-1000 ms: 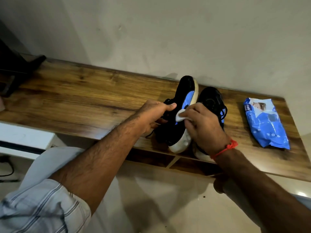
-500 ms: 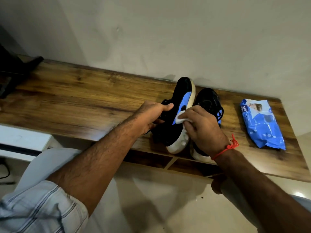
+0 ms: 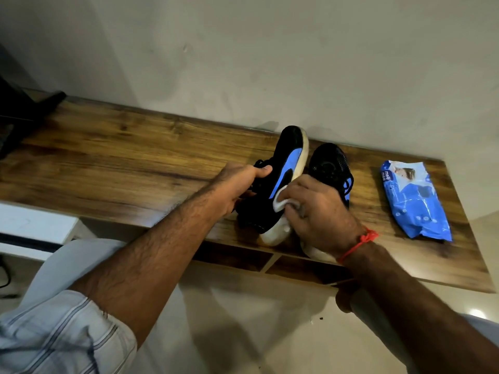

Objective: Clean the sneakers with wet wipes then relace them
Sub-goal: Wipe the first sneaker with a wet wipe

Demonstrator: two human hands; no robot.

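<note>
Black-and-blue sneaker [image 3: 280, 182] lies tilted on the wooden bench [image 3: 121, 163], gripped by the left hand [image 3: 237, 184]; the right hand [image 3: 316, 211] pinches a white wipe [image 3: 280, 201] against its side

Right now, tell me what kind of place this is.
Probably a room in a home, not a workshop: a wall-mounted wooden shelf against a plain painted wall, a glossy tiled floor, and a baby-wipes pack.

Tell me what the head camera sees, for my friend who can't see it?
A right hand rubs a white wipe on a tilted black-and-blue sneaker that the left hand holds. The second sneaker and a blue wipes pack lie on the wooden shelf.
</note>
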